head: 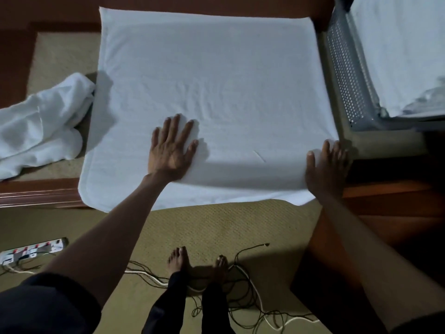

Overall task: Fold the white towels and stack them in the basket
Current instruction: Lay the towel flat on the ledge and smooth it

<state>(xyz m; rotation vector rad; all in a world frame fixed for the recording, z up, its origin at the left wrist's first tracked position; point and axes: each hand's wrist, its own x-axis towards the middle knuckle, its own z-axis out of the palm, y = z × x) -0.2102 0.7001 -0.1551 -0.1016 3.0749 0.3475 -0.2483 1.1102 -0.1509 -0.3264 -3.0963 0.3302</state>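
Dark sleeves [48, 302] cover the upper arms, leaving the forearms bare. Dark trousers [166, 307] reach the ankles, above bare feet [178, 260].

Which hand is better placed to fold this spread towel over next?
Probably the right. The right hand sits on the right near corner of the towel, where an edge can be lifted; the left hand lies flat on it, away from any corner.
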